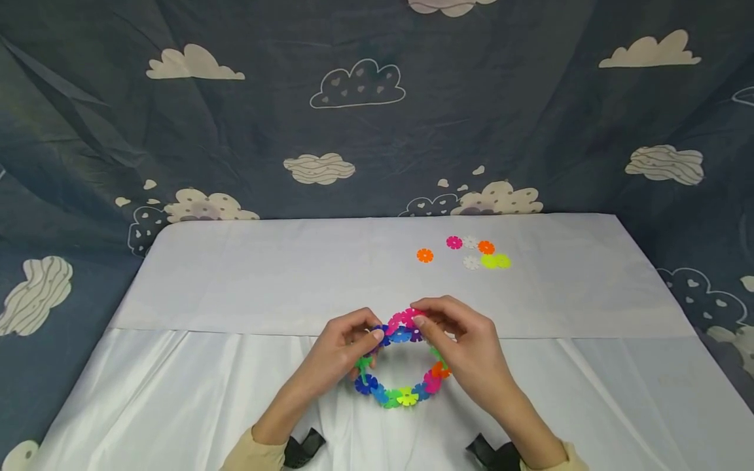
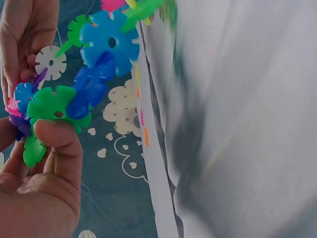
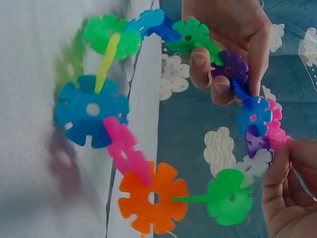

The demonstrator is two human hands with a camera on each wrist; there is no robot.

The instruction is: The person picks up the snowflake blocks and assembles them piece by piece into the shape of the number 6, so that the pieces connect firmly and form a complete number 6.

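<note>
A ring of interlocking flower-shaped plastic discs (image 1: 406, 396), in many colours, hangs between both hands above the table's front part. My left hand (image 1: 337, 350) pinches the ring at its upper left, by blue, purple and green discs (image 2: 52, 106). At the upper right, my right hand (image 1: 474, 347) pinches pink discs (image 1: 402, 318) between thumb and fingers. These pink discs lie against the ring's blue and purple discs (image 3: 255, 116); whether they are slotted in is hard to tell. A white disc (image 3: 255, 166) and a green disc (image 3: 229, 197) sit close to the right fingers.
Loose discs lie farther back on the white-covered table (image 1: 265, 281): an orange disc (image 1: 425, 256), a pink disc (image 1: 454, 243), white discs (image 1: 471, 262), another orange disc (image 1: 485, 247) and yellow discs (image 1: 496, 261). A dark cloud-patterned cloth (image 1: 253, 131) hangs behind the table.
</note>
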